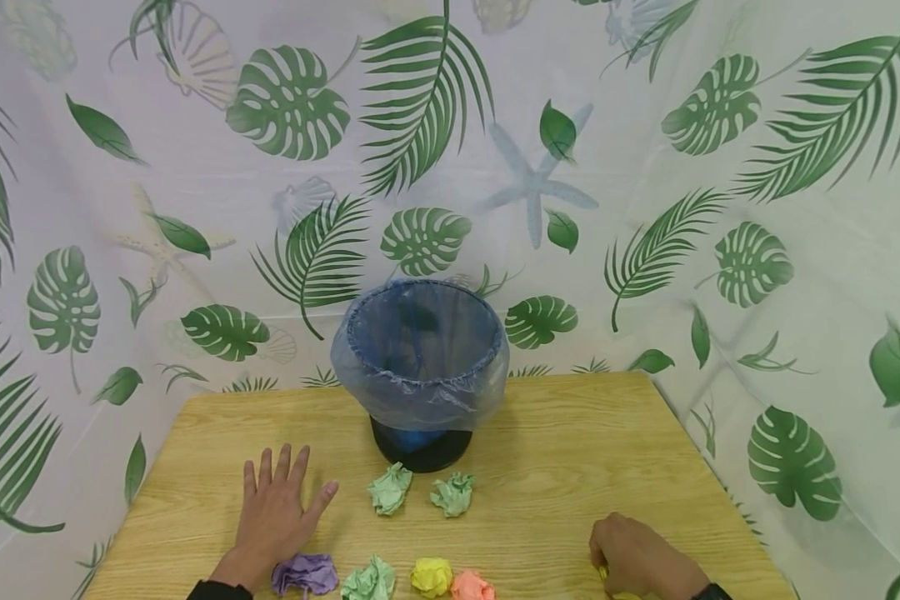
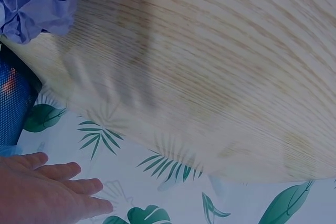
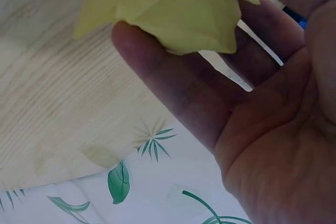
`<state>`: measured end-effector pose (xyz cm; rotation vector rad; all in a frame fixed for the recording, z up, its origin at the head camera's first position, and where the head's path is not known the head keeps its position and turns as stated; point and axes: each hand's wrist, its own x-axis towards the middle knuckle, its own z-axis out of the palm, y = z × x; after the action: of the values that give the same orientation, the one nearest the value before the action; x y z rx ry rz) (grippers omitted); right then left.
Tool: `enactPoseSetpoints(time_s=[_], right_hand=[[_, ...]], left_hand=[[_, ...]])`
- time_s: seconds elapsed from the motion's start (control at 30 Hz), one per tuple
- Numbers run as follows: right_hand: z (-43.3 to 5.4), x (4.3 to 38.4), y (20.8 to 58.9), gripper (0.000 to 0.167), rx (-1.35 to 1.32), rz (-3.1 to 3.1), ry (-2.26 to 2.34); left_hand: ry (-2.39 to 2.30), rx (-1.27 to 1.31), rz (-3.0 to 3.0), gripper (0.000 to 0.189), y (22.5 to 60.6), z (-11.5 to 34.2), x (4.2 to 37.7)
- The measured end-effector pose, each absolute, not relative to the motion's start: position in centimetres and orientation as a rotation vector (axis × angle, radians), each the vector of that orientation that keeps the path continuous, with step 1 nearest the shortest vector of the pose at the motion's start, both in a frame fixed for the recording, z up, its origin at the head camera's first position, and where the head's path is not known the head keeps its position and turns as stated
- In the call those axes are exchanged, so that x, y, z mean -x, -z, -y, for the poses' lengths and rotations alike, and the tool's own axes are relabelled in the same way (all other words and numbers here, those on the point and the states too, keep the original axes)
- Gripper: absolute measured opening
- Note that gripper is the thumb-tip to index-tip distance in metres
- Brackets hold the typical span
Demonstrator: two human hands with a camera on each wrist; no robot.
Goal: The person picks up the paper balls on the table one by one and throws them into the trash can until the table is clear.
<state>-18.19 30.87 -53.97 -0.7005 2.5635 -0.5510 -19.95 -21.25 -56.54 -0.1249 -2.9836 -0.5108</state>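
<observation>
My right hand grips a crumpled yellow paper ball over the right side of the table; in the head view only slivers of that ball show. My left hand is held palm down with its fingers spread, just beyond a purple paper ball, and holds nothing. Along the near edge lie a green paper ball, another yellow one and an orange-pink one. Two more green balls, one at left and one at right, lie in front of the bin.
A dark mesh bin lined with a translucent blue bag stands at the table's back middle. The wooden table is enclosed at the back and sides by white sheeting printed with leaves and shells.
</observation>
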Motion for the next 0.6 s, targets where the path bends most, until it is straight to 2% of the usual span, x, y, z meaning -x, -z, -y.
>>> enactPoseSetpoints(time_s=[0.27, 0.5, 0.6], right_hand=[[-30.1, 19.3, 53.2, 0.018, 0.818, -2.673, 0.477], [-28.5, 20.2, 50.3, 0.026, 0.901, -2.731, 0.566], [-27.5, 20.7, 48.8, 0.015, 0.922, -2.798, 0.580]], left_hand=[[0.526, 0.126, 2.987, 0.088, 56.6, 21.3, 19.9], [0.538, 0.136, 2.987, 0.088, 56.6, 21.3, 19.9], [0.542, 0.136, 2.990, 0.088, 56.6, 21.3, 19.9]])
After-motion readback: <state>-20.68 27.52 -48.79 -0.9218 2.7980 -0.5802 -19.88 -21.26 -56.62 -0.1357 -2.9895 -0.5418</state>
